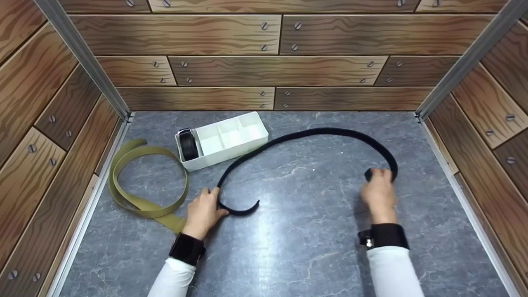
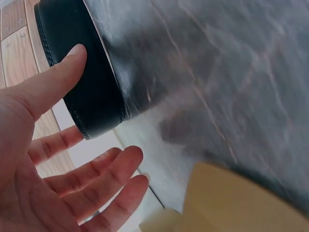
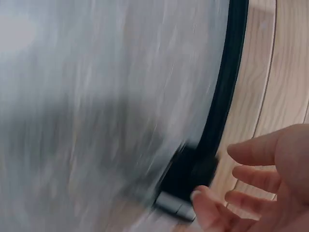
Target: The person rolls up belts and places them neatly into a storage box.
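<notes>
A long black belt (image 1: 330,131) stands on edge across the floor in a wide arc, its narrow tail curling inward near the left hand. My left hand (image 1: 203,211) pinches it close to that tail; in the left wrist view the thumb (image 2: 72,60) presses the strap's face while the other fingers spread loosely. At the opposite end, my right hand (image 1: 379,192) holds the belt near its buckle (image 3: 176,208), which looks blurred and silvery in the right wrist view. An olive-green belt (image 1: 185,181) lies loosely coiled beside the left hand.
Behind the left hand sits a white divided tray (image 1: 227,159) with several compartments. A rolled black belt (image 1: 189,145) with a metal buckle fills its leftmost one. Wood-patterned walls (image 1: 231,70) enclose the grey marbled floor (image 1: 297,247) at the back and both sides.
</notes>
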